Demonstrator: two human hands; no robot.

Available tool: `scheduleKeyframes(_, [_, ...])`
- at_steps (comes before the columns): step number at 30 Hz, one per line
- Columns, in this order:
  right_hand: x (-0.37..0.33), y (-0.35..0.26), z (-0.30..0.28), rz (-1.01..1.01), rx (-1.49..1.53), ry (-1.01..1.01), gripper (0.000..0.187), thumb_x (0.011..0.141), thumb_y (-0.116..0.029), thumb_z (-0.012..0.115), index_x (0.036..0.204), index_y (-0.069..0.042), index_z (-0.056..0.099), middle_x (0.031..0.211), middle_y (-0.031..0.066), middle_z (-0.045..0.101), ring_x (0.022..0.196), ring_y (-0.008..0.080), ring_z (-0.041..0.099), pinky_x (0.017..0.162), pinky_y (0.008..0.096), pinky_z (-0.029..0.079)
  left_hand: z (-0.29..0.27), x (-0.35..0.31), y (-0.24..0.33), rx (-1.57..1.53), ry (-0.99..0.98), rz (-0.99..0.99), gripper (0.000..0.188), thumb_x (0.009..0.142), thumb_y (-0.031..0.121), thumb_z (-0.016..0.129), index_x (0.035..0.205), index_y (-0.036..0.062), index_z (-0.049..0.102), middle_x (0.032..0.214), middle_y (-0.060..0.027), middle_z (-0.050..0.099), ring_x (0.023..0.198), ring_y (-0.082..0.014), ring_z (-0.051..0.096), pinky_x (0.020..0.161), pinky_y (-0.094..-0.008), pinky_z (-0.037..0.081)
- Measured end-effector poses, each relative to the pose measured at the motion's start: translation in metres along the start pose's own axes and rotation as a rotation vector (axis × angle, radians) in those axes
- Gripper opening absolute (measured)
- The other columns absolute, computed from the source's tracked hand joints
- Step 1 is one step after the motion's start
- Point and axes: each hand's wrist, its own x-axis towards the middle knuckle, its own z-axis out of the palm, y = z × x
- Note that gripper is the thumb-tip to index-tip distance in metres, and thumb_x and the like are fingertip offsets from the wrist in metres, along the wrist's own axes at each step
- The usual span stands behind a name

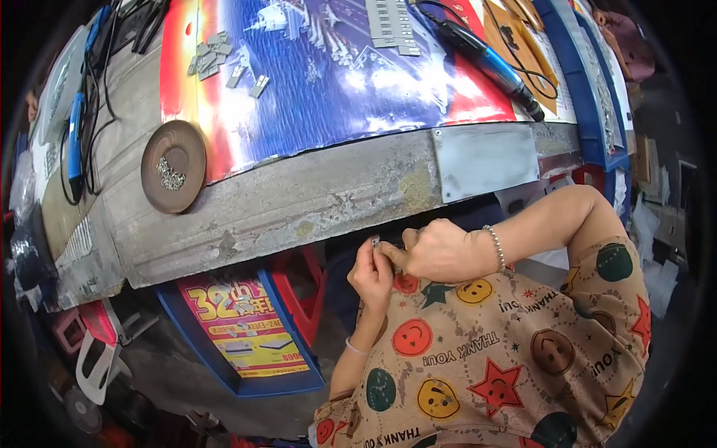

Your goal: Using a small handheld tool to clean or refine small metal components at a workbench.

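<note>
Just in front of the workbench edge, my left hand (371, 278) pinches a small grey metal piece (376, 242) between thumb and fingertips. My right hand (446, 250) is closed and meets it from the right, its fingertips against the left fingers. Whatever the right fingers grip is hidden. On the bench, a shiny printed sheet (299, 104) carries a loose pile of small grey rectangular pieces (211, 56). More such pieces stand in neat rows (392, 26) at the far middle. A round brown dish (193, 149) holds many tiny metal parts (170, 177).
A blue electric screwdriver (489, 63) lies at the far right, another blue corded tool (76, 138) at the left. A pale metal plate (485, 160) sits on the bench edge. Blue bins (590, 89) line the right. Below the bench are a blue-framed tray (280, 384) and a red stool (299, 287).
</note>
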Motion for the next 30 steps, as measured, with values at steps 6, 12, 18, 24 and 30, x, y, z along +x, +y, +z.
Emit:
scheduleKeyframes(6, [0.006,0.02,0.003,-0.003,0.568,0.101,0.035,0.082,-0.015,0.059,0.111,0.005,0.057,0.076,0.0141,0.06,0.069,0.0309,0.063,0.052,0.0347,0.051,0.0,0.002,0.004,-0.115,0.025,-0.127,0.015,0.088,0.002,0.056,0.101,-0.0016,0.062,0.069,-0.0101,0.066,0.058,-0.012,0.064,0.055,-0.0245,0.049])
scheduleKeyframes(12, [-0.001,0.007,0.001,-0.045,0.114,0.087,0.04,0.078,-0.016,0.06,0.112,0.004,0.058,0.069,0.0112,0.056,0.054,0.0195,0.06,0.042,0.0305,0.046,-0.003,0.002,0.007,-0.187,-0.002,-0.227,0.015,0.088,0.003,0.057,0.101,-0.0018,0.062,0.07,-0.009,0.067,0.06,-0.0137,0.066,0.056,-0.0266,0.051])
scheduleKeyframes(18, [0.006,0.003,0.002,-0.082,-0.032,0.032,0.042,0.073,-0.015,0.057,0.108,0.009,0.057,0.066,0.0121,0.059,0.049,0.0189,0.06,0.038,0.0303,0.045,-0.004,-0.003,-0.01,0.008,-0.034,-0.039,0.02,0.087,0.001,0.056,0.105,-0.0029,0.061,0.078,-0.0168,0.066,0.065,-0.0249,0.067,0.058,-0.0305,0.051])
scheduleKeyframes(24, [0.009,0.007,0.013,0.127,0.273,-0.005,0.039,0.078,-0.016,0.057,0.115,-0.002,0.06,0.068,0.0172,0.062,0.055,0.026,0.063,0.047,0.0353,0.049,-0.008,0.004,0.005,0.123,-0.011,0.026,0.02,0.087,0.0,0.054,0.105,-0.0052,0.06,0.077,-0.0174,0.064,0.064,-0.0267,0.066,0.057,-0.0326,0.051])
scheduleKeyframes(30, [0.002,0.013,0.043,0.325,0.982,0.205,0.026,0.089,-0.021,0.059,0.108,-0.006,0.066,0.096,0.0145,0.068,0.076,0.0324,0.067,0.067,0.0389,0.052,-0.004,0.003,0.011,0.162,-0.013,0.058,0.018,0.087,0.001,0.054,0.104,-0.0042,0.061,0.077,-0.0175,0.065,0.063,-0.0234,0.065,0.058,-0.0296,0.05])
